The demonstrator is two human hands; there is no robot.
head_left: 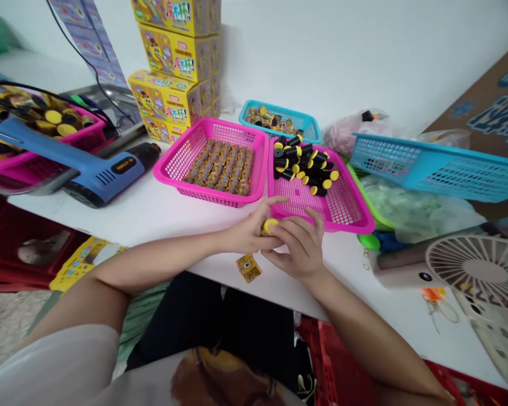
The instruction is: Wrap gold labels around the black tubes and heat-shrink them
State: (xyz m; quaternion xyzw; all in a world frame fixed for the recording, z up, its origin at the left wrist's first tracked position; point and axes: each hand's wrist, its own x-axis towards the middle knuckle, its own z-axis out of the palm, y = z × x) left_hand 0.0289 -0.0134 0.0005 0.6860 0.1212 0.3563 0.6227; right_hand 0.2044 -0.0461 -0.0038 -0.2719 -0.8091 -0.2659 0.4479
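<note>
Between my two hands is a small cup with a round yellow lid [270, 226]; its body is hidden by my fingers. My left hand [254, 230] wraps its side, with the index finger raised. My right hand [298, 242] has its fingertips pressed against the lid's right side. On the white table just below lies a small yellow printed wrapper [249, 267]. Beyond my hands stands a pink basket [355, 217] with several black cups with yellow lids [307, 160]. Left of it, another pink basket [169, 169] holds rows of yellow-wrapped cups [222, 166].
A blue heat gun [105, 172] lies at left, near a full pink basket [95, 132]. Yellow boxes [169, 101] are stacked behind. A blue basket [313, 132] stands at the back, another blue basket [440, 166] at right. A fan [482, 270] sits on the right.
</note>
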